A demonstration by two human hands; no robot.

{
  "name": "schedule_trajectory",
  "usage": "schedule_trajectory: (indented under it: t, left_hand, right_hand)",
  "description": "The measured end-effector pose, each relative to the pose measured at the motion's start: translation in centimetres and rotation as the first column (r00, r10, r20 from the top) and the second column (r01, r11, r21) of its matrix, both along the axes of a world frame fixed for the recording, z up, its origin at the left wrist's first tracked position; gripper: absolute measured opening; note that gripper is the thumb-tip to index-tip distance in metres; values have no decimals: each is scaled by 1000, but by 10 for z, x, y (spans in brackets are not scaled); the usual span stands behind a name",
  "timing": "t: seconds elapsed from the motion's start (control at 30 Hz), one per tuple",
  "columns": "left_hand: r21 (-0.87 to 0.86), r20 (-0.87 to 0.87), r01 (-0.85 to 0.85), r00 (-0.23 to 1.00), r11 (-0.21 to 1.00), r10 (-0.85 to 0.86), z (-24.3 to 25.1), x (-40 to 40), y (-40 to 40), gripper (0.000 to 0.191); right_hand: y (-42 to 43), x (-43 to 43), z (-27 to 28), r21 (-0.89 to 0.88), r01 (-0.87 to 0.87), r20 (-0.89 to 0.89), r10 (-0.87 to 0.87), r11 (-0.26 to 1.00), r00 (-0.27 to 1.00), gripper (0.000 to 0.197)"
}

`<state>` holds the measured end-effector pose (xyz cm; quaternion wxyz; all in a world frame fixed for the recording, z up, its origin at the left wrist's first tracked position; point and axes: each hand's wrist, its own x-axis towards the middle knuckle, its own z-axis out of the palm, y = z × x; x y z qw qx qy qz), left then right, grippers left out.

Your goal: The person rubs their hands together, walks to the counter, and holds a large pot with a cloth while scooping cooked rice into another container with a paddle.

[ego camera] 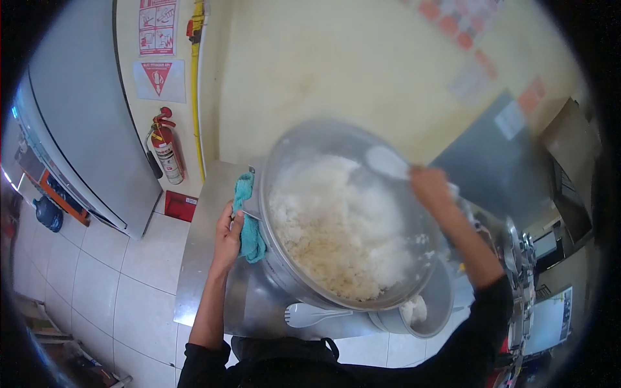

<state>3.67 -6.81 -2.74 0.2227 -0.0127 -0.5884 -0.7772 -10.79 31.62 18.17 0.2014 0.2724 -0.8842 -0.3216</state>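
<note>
A large metal pot (274, 271) of steaming cooked rice (335, 233) tilts on a stainless steel table (213, 194). My left hand (230, 233) grips the pot's side handle, with a folded teal cloth (252, 237) at the grip. My right hand (432, 186) is closed on a white rice paddle (387, 162), blurred, over the pot's upper right inner wall. Below the rim lies a white slotted spoon (315, 314). At the lower right, partly under the big pot, stands a smaller metal pot (441, 303) with some rice (414, 310) in it.
A fire extinguisher (166, 150) hangs on the wall beside a yellow pipe (195, 106). A tall grey refrigerator (87, 111) stands at the left, over a tiled floor (145, 257). Stacked metal ware (516, 252) is at the right. Steam veils part of the rice.
</note>
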Motion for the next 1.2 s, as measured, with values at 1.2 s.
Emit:
schedule_trajectory:
  t: [1.2]
  left_hand:
    - [-193,57,47,998,980,-37,22,6,-5,29]
  right_hand:
    - [-65,-92,-78,-655,105,692,537,749,483,26]
